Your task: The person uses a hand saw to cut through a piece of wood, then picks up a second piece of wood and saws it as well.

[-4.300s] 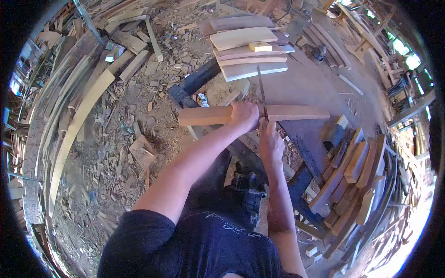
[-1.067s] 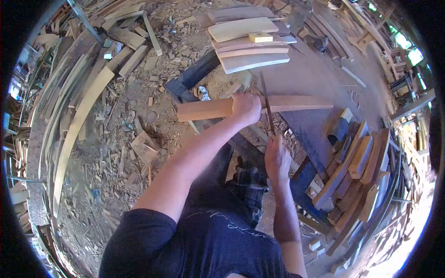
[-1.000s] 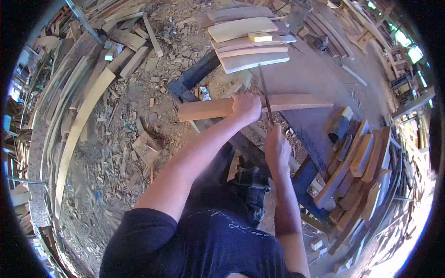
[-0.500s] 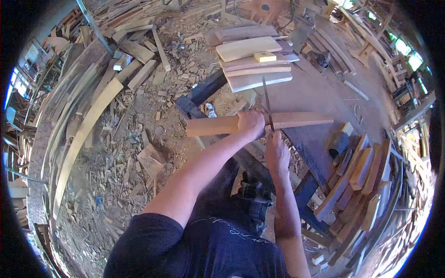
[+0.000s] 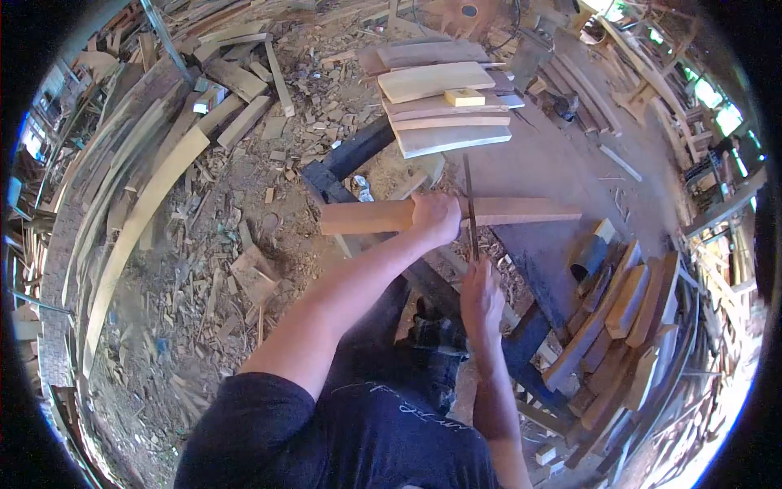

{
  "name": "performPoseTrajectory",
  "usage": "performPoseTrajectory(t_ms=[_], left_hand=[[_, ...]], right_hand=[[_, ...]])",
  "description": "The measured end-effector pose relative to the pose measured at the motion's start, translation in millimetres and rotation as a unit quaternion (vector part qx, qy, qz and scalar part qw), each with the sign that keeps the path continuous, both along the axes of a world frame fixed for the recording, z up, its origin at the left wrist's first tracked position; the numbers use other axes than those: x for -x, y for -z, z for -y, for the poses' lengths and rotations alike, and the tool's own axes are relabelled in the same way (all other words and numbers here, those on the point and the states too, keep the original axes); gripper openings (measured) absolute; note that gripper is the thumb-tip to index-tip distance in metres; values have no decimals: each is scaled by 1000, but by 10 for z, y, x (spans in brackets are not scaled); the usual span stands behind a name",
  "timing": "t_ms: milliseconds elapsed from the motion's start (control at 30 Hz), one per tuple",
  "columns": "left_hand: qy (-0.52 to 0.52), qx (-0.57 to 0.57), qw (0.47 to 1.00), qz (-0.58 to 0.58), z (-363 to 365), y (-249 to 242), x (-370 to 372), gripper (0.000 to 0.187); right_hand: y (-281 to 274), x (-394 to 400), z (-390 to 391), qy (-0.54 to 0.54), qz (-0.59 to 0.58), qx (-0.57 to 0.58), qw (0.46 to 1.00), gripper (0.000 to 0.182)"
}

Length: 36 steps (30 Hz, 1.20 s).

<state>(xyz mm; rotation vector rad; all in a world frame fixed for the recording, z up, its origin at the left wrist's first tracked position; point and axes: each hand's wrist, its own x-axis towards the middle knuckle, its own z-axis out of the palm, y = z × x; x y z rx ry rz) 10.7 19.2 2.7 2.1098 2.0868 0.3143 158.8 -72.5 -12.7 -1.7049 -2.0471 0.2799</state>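
A reddish wooden plank (image 5: 366,218) lies crosswise on the dark bench (image 5: 529,261) in front of me. My left hand (image 5: 436,218) is closed over the plank's middle, just left of the blade. My right hand (image 5: 482,297) is wrapped round the near end of a handsaw (image 5: 470,204). Its long, narrow blade is seen edge-on and crosses the plank, pointing away from me. My fingers hide the handle, and how deep the blade sits in the wood cannot be seen.
Beyond the plank, several boards (image 5: 448,138) are stacked with a small yellow block (image 5: 464,98) on top. Cut wood pieces (image 5: 627,301) are piled at the right, near a dark cylinder (image 5: 590,259). Scraps litter the floor (image 5: 195,310), with long curved planks (image 5: 147,212) at the left.
My right hand has drawn the handsaw back toward my body, so more blade shows on the near side of the plank. My left hand keeps its place on the plank.
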Motion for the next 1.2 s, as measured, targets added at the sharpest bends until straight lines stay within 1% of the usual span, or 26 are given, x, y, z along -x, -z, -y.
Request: performPoseTrajectory(t_ms=[67, 100, 167, 233, 267, 333, 400, 433, 467, 500, 533, 600, 633, 667, 733, 767, 833, 867, 900, 933, 967, 1000, 1067, 1100, 1133, 1200], left_hand=[[-3, -18, 1000, -16, 38, -3, -11, 22], [0, -13, 1000, -17, 28, 58, -8, 22], [4, 18, 1000, 1, -60, 154, -5, 22], [-2, 11, 1000, -16, -45, 84, -25, 20], [-11, 5, 999, -33, -26, 68, -28, 19], [14, 2, 999, -29, 28, -3, -8, 18], [6, 53, 997, -63, 32, -90, -49, 19], [19, 59, 996, -60, 14, -47, -69, 19], [0, 62, 997, -48, -11, -21, -73, 20], [-22, 63, 997, -38, -24, -11, -71, 20], [-16, 63, 997, -40, -29, 40, -66, 20], [-23, 29, 999, -40, -43, 19, -54, 20], [-16, 74, 996, -53, -22, -78, -60, 21], [-15, 72, 996, -54, -7, -85, -65, 21], [-21, 67, 996, -57, -21, -71, -73, 21], [-19, 66, 996, -56, -46, -72, -74, 21], [-15, 42, 996, -72, -3, -37, -84, 22], [-3, 46, 996, -76, -13, 57, -61, 22], [1, 47, 997, -59, -81, 187, -8, 23], [4, 46, 998, -41, -126, 188, 14, 25], [-8, 95, 995, -29, -183, 181, 19, 28], [5, 92, 995, -34, -181, 101, -14, 28], [-26, 77, 996, -42, -62, -26, -74, 28], [-9, 59, 996, -72, -37, -63, -89, 29], [3, 57, 996, -73, -64, -84, -96, 29], [-15, 81, 996, -46, -34, -76, -101, 31]], right_hand=[[-27, -41, 136, 10, -14, 24, 1000, 17], [-105, -2, 95, 7, -21, 5, 1000, 18], [50, 89, -210, 4, -4, 3, 1000, 18], [51, 111, -309, 1, 15, -1, 1000, 17], [56, 109, -282, 5, 25, 11, 1000, 17], [4, 63, -86, 32, 33, 32, 998, 17], [-60, -43, 165, 26, 14, 72, 997, 16], [16, -72, 159, 24, 17, 39, 999, 13], [93, -70, 92, 34, 18, 46, 998, 13], [153, -39, -27, 19, 14, 5, 1000, 13], [163, -7, -114, 2, 9, -38, 999, 13], [95, 76, -232, 4, 20, -30, 999, 14], [50, 101, -268, 1, 32, -20, 999, 15], [35, 67, -187, 3, 31, -22, 999, 15], [39, -35, 59, 0, 15, -7, 1000, 15], [27, -41, 40, 3, 16, -8, 1000, 15], [54, -75, 113, 16, -25, 33, 999, 18], [67, -31, 32, 28, -29, 38, 998, 18], [62, 63, -196, 15, -27, 13, 999, 18], [65, 115, -325, 2, -24, -16, 1000, 19], [88, 123, -320, 15, -28, -18, 999, 19], [115, 124, -311, 14, -38, -26, 999, 19], [181, 52, -171, 30, -50, -34, 998, 19], [231, -34, -6, 27, -34, -28, 999, 19], [265, -100, 69, 21, -16, -21, 999, 19], [261, -144, 100, 27, -26, -21, 999, 18]])
